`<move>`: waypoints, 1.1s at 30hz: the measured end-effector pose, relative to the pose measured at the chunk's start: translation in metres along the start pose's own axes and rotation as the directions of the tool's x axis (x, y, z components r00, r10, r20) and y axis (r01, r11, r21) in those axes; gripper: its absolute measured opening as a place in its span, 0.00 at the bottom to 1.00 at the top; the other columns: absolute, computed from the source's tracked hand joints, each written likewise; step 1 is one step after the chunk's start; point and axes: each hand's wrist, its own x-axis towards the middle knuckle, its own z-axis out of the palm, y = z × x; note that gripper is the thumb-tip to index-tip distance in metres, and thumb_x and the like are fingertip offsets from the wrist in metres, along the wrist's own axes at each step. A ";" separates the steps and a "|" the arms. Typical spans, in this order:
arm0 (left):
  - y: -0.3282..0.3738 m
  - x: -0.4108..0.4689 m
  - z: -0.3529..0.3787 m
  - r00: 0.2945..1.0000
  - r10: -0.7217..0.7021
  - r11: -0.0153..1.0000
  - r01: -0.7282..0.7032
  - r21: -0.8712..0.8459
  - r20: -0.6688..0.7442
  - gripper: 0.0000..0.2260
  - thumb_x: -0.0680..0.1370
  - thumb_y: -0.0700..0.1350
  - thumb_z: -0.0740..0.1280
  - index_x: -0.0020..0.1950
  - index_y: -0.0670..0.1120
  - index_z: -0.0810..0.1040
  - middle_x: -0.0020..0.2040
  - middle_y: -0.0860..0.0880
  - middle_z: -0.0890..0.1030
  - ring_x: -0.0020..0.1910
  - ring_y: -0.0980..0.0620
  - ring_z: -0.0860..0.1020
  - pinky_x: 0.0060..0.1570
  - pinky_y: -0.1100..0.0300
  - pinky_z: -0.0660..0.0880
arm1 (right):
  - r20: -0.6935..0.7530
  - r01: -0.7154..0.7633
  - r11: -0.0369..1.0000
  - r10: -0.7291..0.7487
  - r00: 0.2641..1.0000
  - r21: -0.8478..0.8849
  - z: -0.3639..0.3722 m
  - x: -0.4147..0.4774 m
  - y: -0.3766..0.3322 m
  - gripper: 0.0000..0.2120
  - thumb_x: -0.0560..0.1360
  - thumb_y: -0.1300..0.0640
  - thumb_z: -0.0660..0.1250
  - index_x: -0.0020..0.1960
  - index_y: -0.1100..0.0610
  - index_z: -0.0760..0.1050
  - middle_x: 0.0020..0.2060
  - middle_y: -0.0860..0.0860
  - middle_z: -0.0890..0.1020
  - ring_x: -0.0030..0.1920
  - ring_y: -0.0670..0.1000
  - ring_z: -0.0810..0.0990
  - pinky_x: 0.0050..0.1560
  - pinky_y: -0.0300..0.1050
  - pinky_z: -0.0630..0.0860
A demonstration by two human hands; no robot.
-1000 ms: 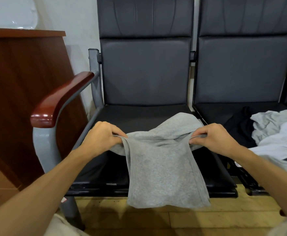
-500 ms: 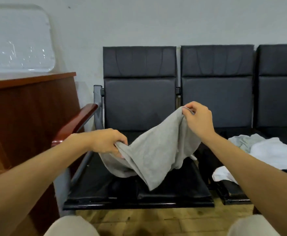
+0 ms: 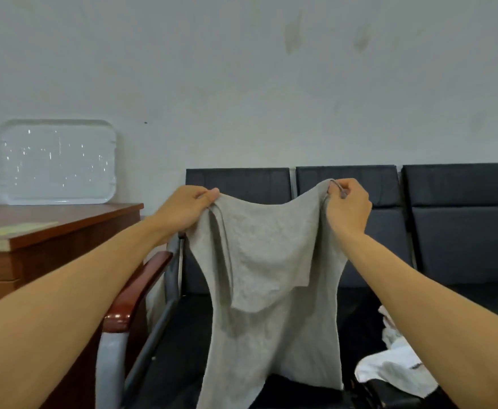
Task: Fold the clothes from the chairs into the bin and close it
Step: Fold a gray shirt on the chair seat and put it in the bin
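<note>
Grey garment (image 3: 271, 276) held aloft at centre frame, in front of the chairs (image 3: 454, 231).
Left hand (image 3: 187, 208) and right hand (image 3: 348, 205) each have fingers pinched on a top corner; cloth hangs limp, judged light and soft, best gripped at those corners.

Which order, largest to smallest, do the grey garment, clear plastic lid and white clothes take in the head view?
1. grey garment, nearest.
2. clear plastic lid, farther off.
3. white clothes, partly hidden by the right arm, so unsure.
</note>
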 end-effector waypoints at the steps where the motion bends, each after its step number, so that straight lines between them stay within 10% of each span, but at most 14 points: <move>1: 0.001 0.000 -0.004 1.000 -0.016 1.000 0.016 0.014 -0.026 0.18 0.82 0.52 0.61 0.36 0.43 0.75 0.34 0.50 0.74 0.34 0.54 0.71 0.34 0.60 0.66 | -0.018 0.022 0.999 -0.023 1.000 -0.034 -0.003 0.001 -0.002 0.08 0.81 0.55 0.60 0.52 0.57 0.76 0.46 0.50 0.79 0.47 0.50 0.76 0.46 0.44 0.72; 4: -0.010 -0.005 -0.018 0.998 0.053 0.952 -0.065 0.300 0.046 0.14 0.80 0.49 0.64 0.35 0.47 0.76 0.35 0.51 0.76 0.37 0.53 0.73 0.36 0.63 0.66 | -0.025 0.090 0.983 -0.095 0.995 -0.160 -0.013 0.003 0.006 0.07 0.81 0.55 0.61 0.52 0.54 0.77 0.48 0.50 0.79 0.47 0.52 0.75 0.58 0.46 0.68; 12: -0.044 -0.020 -0.012 0.956 -0.068 0.808 -0.114 0.578 0.285 0.03 0.79 0.41 0.66 0.49 0.43 0.79 0.45 0.50 0.75 0.45 0.51 0.73 0.44 0.61 0.65 | 0.417 0.264 0.776 -0.001 0.909 -0.573 -0.029 -0.018 0.044 0.11 0.78 0.65 0.55 0.49 0.49 0.69 0.36 0.50 0.77 0.45 0.58 0.73 0.47 0.50 0.65; 19: -0.070 -0.031 -0.005 0.941 -0.111 0.755 -0.130 0.643 0.319 0.08 0.79 0.34 0.58 0.47 0.46 0.72 0.48 0.47 0.75 0.47 0.49 0.73 0.45 0.60 0.66 | 0.736 0.380 0.789 0.130 0.664 -0.483 -0.032 -0.026 0.052 0.17 0.76 0.68 0.53 0.51 0.52 0.77 0.52 0.50 0.78 0.52 0.53 0.75 0.53 0.51 0.74; 26: -0.103 -0.035 0.013 0.945 -0.168 0.716 -0.079 0.694 0.281 0.08 0.78 0.35 0.58 0.46 0.48 0.70 0.50 0.46 0.77 0.48 0.46 0.75 0.46 0.55 0.71 | 0.789 0.400 0.794 0.155 0.595 -0.458 -0.022 -0.034 0.078 0.23 0.78 0.41 0.54 0.32 0.56 0.61 0.35 0.52 0.66 0.34 0.51 0.66 0.38 0.47 0.63; 33: -0.153 -0.030 0.050 0.936 -0.239 0.724 -0.005 0.690 0.258 0.09 0.79 0.39 0.60 0.56 0.48 0.75 0.54 0.49 0.76 0.53 0.46 0.76 0.53 0.52 0.73 | 0.828 0.546 0.674 0.183 0.530 -0.498 0.007 -0.039 0.130 0.13 0.76 0.44 0.67 0.40 0.51 0.69 0.36 0.48 0.75 0.37 0.50 0.74 0.34 0.44 0.66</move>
